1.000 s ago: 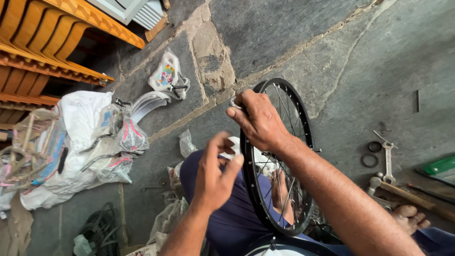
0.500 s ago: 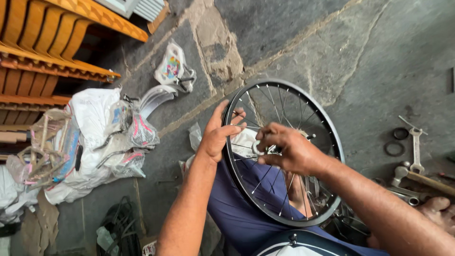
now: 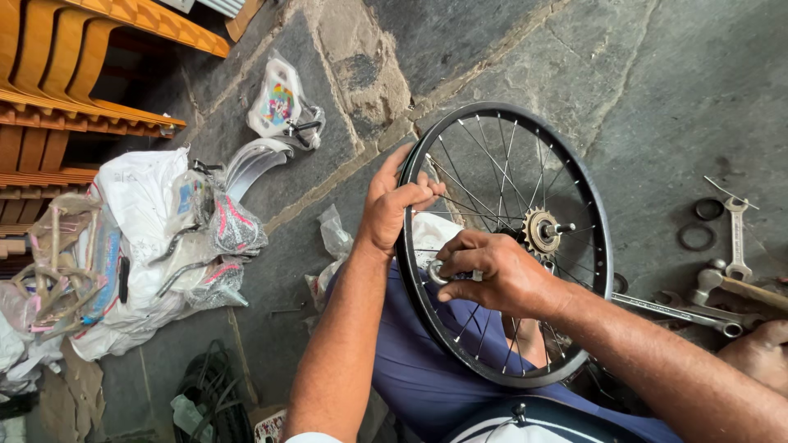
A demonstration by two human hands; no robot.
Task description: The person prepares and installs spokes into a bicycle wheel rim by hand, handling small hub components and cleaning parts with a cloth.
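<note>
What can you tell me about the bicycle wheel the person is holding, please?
The bicycle wheel has a black rim with no tyre, thin metal spokes and a brass-coloured sprocket on its axle. It stands roughly upright on the person's lap over blue fabric, above a stone floor. The left hand grips the rim's upper left edge; the right hand holds a small metal tool at the spokes near the rim.

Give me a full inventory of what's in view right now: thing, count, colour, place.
bicycle wheel: one, black rim, silver spokes, upright on lap, centre
sprocket: one, brassy, at hub
small tool: one, silver, at spokes in right hand
wrenches: several, silver, floor right
rings: two, dark, floor right
plastic bags: several, white, floor left
mudguards: silver, beside bags
chairs: stacked, orange, upper left
left hand: grip on rim
right hand: grip on small tool
</note>
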